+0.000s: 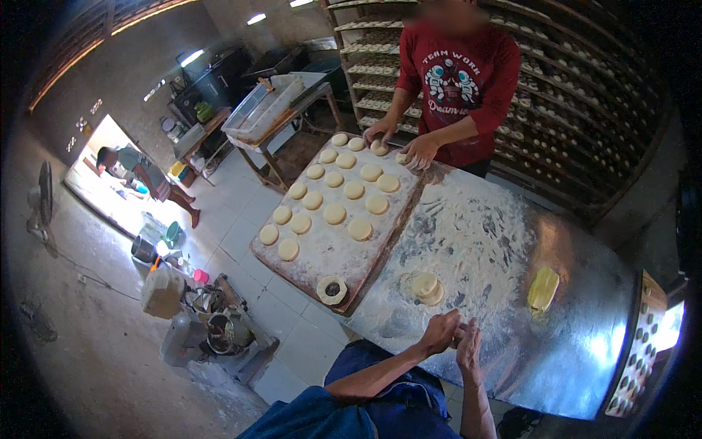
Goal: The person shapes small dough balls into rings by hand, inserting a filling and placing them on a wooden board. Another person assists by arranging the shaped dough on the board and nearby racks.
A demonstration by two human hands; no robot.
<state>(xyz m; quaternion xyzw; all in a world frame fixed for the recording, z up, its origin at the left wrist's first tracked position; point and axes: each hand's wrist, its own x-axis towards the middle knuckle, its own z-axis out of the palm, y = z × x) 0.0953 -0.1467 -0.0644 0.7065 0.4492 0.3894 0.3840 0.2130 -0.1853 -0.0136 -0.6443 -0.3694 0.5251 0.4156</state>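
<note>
Flat, pale dough rounds sit on a flour-dusted board; one ragged-edged piece has a dark, unclear centre. Smooth stacked dough discs lie on the floury metal table. Nearer, the left hand curls against the bent-fingered right hand; overlapped fingers hide whether either grasps anything: I cannot tell. Farther right lies a glossy yellow slab.

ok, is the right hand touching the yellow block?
Apart. The head view plainly shows flour-dusted metal tabletop between the right hand and the yellow block.
</note>
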